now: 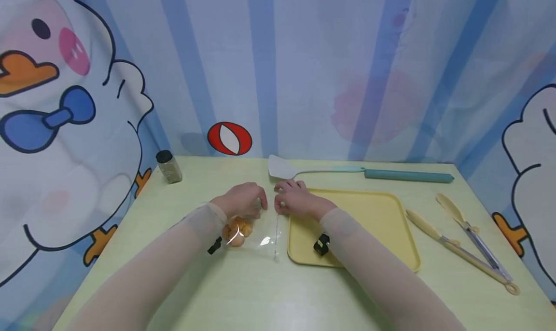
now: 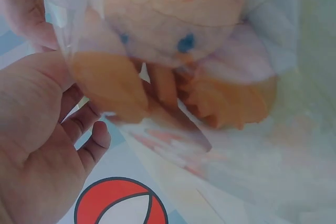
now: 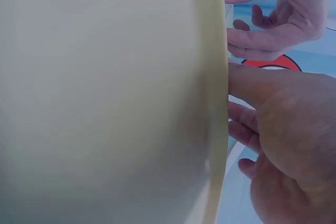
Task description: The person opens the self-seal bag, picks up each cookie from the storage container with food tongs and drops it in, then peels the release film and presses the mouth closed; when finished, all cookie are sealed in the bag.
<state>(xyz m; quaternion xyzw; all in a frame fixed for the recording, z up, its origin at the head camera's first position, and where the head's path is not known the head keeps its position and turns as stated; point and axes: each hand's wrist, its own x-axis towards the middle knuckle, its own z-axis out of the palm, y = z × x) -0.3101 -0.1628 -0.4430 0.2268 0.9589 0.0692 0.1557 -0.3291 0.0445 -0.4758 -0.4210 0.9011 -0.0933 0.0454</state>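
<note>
A teal-handled, white-bladed spatula (image 1: pixel 378 174) is lying along the tabletop's far edge, a black-lidded clear jar (image 1: pixel 171 170) standing near its far left corner, beige-tipped metal tongs (image 1: pixel 466 256) lying near its right edge. The right forearm (image 1: pixel 378 268) is blocking part of a yellow rectangular tray (image 1: pixel 369 217). Beside it, both the left hand (image 1: pixel 243 199) and right hand (image 1: pixel 300 199) are pinching a clear plastic bag (image 1: pixel 260 240) containing orange pieces (image 1: pixel 236 231). Blue-striped, cartoon-printed cloth (image 1: pixel 299 75) is hanging behind the pale tabletop (image 1: pixel 226 292).

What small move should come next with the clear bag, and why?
Perhaps slide the right hand toward the body along the right edge of the clear bag: it pinches only that edge's far end, the left hand holds the bag nearby, and orange pieces lie inside.
</note>
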